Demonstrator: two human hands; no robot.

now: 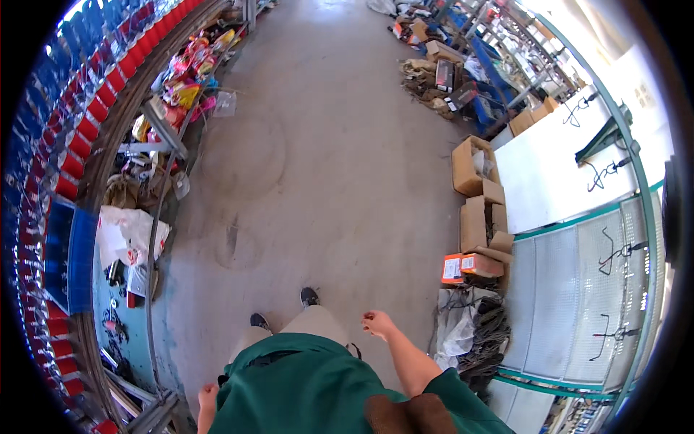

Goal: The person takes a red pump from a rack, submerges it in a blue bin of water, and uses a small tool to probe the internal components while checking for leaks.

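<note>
My right hand (375, 324) hangs in front of me over the concrete floor, its fingers loosely curled with nothing visible in them. My left hand (208, 396) is low at my left side, closed, and no object shows in it. Neither hand touches anything. Nearest to the right hand, across a strip of floor, are orange boxes (481, 265) and a heap of dark, stringy material (488, 325) with clear plastic. Closest to the left hand is the metal frame (153, 394) of the shelving.
Left shelving carries red bins (72, 165), a blue crate (70, 257), a white plastic bag (130, 235) and colourful packets (189, 76). Open cardboard boxes (474, 166) line the right side beside a white panel rack (578, 289) with wire hooks. Concrete floor (318, 159) runs between.
</note>
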